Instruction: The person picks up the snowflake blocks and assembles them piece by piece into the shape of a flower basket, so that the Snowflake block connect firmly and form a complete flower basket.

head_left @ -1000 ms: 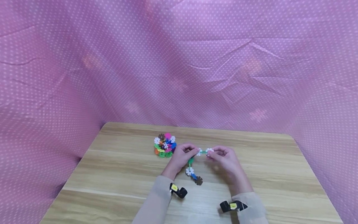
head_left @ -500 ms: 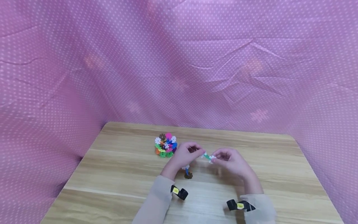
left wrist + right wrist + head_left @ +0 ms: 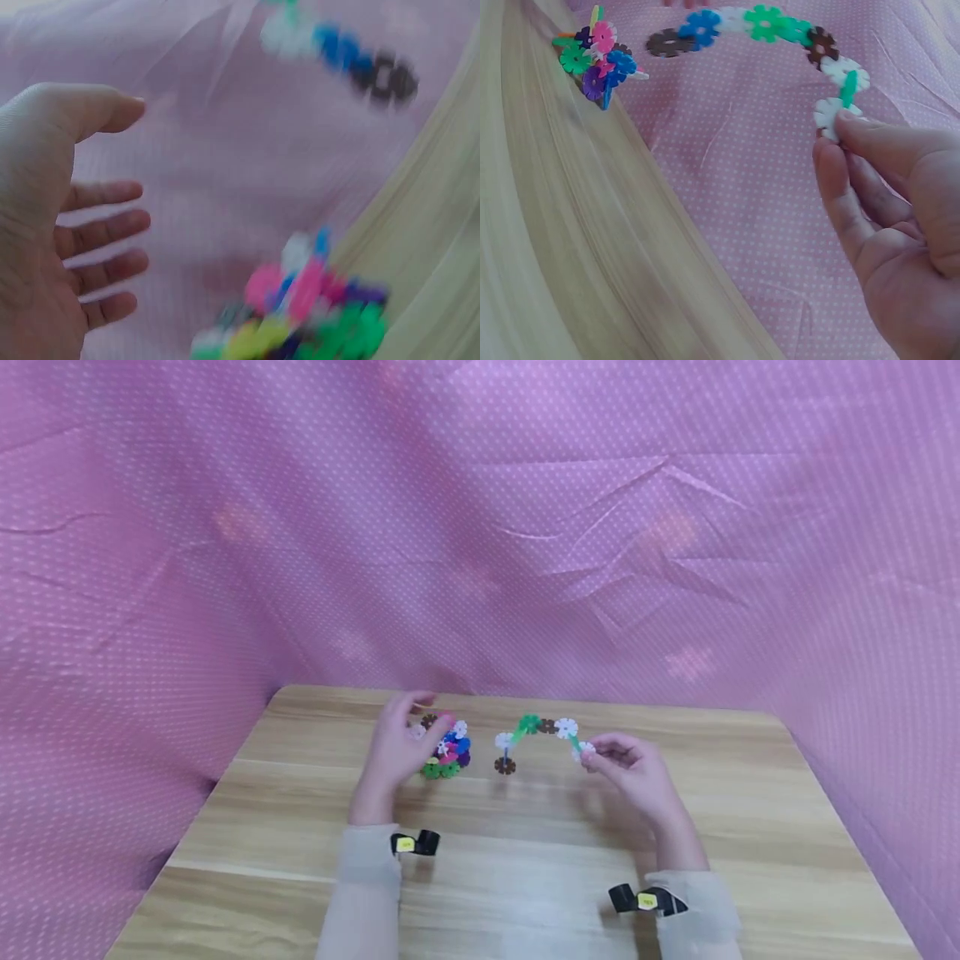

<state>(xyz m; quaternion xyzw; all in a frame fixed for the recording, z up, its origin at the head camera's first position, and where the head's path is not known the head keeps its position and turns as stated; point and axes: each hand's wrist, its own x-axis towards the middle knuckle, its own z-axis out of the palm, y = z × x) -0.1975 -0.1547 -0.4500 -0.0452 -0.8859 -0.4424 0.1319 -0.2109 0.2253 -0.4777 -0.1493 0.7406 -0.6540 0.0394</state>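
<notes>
My right hand (image 3: 637,785) pinches a white slotted flower disc (image 3: 826,120) between thumb and fingers. That disc ends a chain of interlocking flower discs (image 3: 529,724) in white, green, brown and blue. The chain arches up and leftward in the head view, its far end a brown disc (image 3: 505,766). My left hand (image 3: 392,752) is at the left of a ball-like cluster of many-coloured discs (image 3: 448,748), covering part of it in the head view. In the left wrist view its thumb and fingers are spread with nothing between them, apart from the blurred cluster (image 3: 307,300).
A light wood-grain table (image 3: 525,877) bears the cluster. Pink dotted cloth (image 3: 480,568) hangs behind the table and along both sides. A black wrist camera (image 3: 415,843) sits on the left sleeve, and another camera (image 3: 647,901) on the right.
My left hand has let go of the chain and moved left to the cluster. The chain, held by its right end, now arches higher in view. The right hand has shifted slightly right.
</notes>
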